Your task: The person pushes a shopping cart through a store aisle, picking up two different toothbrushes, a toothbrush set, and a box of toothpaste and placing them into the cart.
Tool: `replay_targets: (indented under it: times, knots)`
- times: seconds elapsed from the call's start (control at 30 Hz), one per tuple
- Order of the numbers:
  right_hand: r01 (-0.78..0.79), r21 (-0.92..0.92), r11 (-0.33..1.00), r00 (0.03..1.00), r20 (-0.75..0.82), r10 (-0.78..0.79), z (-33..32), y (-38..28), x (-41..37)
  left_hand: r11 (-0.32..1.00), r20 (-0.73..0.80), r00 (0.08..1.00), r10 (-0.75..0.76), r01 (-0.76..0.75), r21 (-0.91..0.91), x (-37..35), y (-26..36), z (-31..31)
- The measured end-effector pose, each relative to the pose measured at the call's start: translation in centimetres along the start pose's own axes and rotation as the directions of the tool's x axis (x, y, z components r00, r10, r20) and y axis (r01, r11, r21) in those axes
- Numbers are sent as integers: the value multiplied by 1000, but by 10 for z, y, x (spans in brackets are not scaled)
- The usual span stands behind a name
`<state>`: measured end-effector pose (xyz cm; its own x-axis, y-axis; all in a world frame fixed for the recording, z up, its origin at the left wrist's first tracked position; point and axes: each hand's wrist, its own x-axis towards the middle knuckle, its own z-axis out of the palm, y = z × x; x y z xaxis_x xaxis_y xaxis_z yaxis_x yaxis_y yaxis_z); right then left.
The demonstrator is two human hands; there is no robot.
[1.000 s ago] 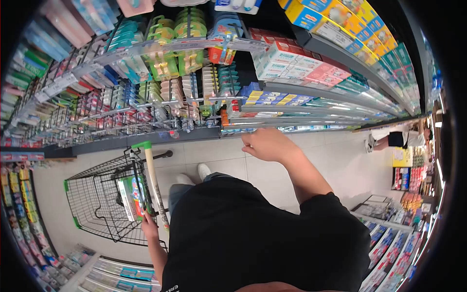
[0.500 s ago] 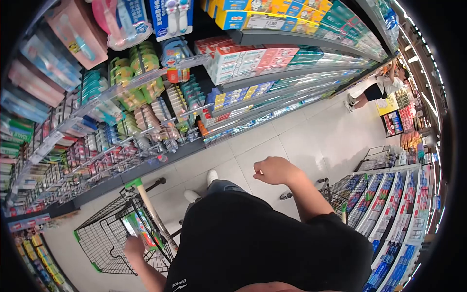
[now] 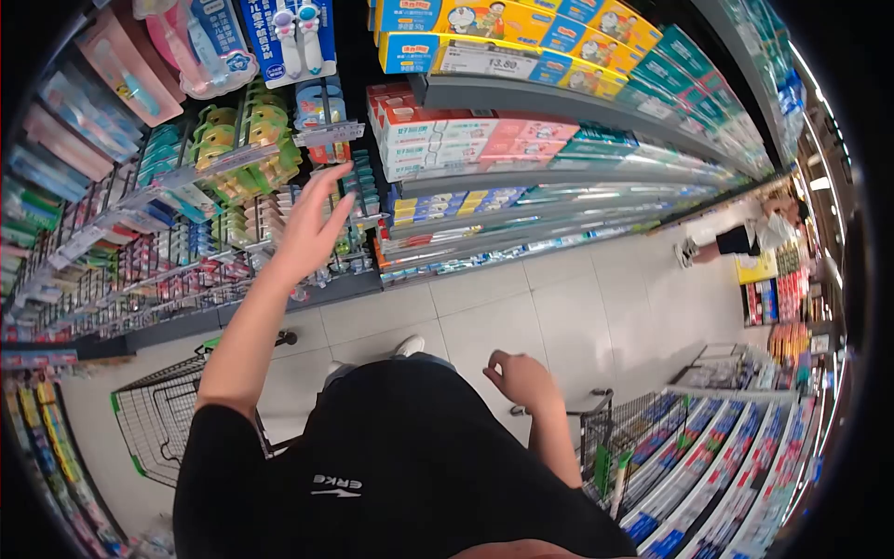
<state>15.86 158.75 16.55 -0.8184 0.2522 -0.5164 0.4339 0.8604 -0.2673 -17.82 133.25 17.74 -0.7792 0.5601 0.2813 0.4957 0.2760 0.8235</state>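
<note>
My left hand (image 3: 317, 224) is stretched up to the shelf display, fingers extended and thumb apart, with nothing in it. Its fingertips are right below a blue-and-red hanging pack (image 3: 321, 110) and a clear price tag holder (image 3: 328, 135). Green-and-yellow animal-shaped packs (image 3: 216, 149) hang to its left, and stacked toothpaste boxes (image 3: 438, 140) in white and red stand on the shelf to its right. My right hand (image 3: 523, 380) hangs beside my body over the floor, its fingers curled in and holding nothing visible.
A wire shopping cart (image 3: 158, 419) with green corners stands at lower left. Another cart (image 3: 610, 438) is on the right beside a low shelf of boxed goods (image 3: 726, 447). Yellow-and-blue boxes (image 3: 503, 37) fill the upper shelf. Farther along the tiled aisle stands a person (image 3: 745, 240).
My left hand has risen from beside the cart to the hanging packs, its fingers now extended. My right hand has dropped slightly lower. The view has shifted a little.
</note>
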Motion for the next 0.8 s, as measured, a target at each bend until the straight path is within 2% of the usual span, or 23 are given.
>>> replay_targets:
  times: [0.03,0.07,0.1,0.13,0.2,0.3,0.33,0.37,0.43,0.53,0.57,0.63,0.73,0.8]
  knots:
    - [24,-10,1000,1000,6,-24,1,9,2,996,-76,994,74,-78,-47,14,-7,13]
    - [-28,24,999,1000,5,28,4,19,3,984,-151,978,144,-158,-85,24,-12,24]
    - [-81,59,995,997,12,80,9,28,3,990,-187,978,88,-108,-95,31,-11,31]
    - [-59,57,997,998,28,58,19,40,4,989,-223,972,74,-101,-111,38,-15,36]
    - [-138,76,988,990,-3,138,37,63,6,990,-297,954,51,-89,-113,53,-28,44]
    - [-165,93,982,986,44,161,36,63,1,960,-218,974,64,-120,-252,74,-32,38]
    - [-184,138,973,983,24,182,42,60,2,922,-179,982,59,-122,-368,85,-27,42]
    - [-185,144,972,983,25,183,45,57,3,921,-189,975,114,-175,-349,91,-27,43]
    - [-236,164,958,971,3,239,50,46,3,890,-275,959,68,-183,-418,102,-18,49]
    - [-256,219,941,962,-34,270,61,26,2,824,-218,975,39,-155,-545,121,-19,48]
    - [-259,255,932,960,-39,277,64,18,2,818,-212,976,47,-159,-553,128,-22,47]
    - [-264,252,931,959,-32,280,71,4,2,894,-178,978,110,-176,-413,139,-28,44]
    - [-275,240,931,959,-7,285,81,-8,-3,853,-101,990,100,-138,-503,145,-29,40]
    - [-282,234,931,956,-11,292,81,-14,-1,877,-103,986,131,-164,-453,152,-39,41]
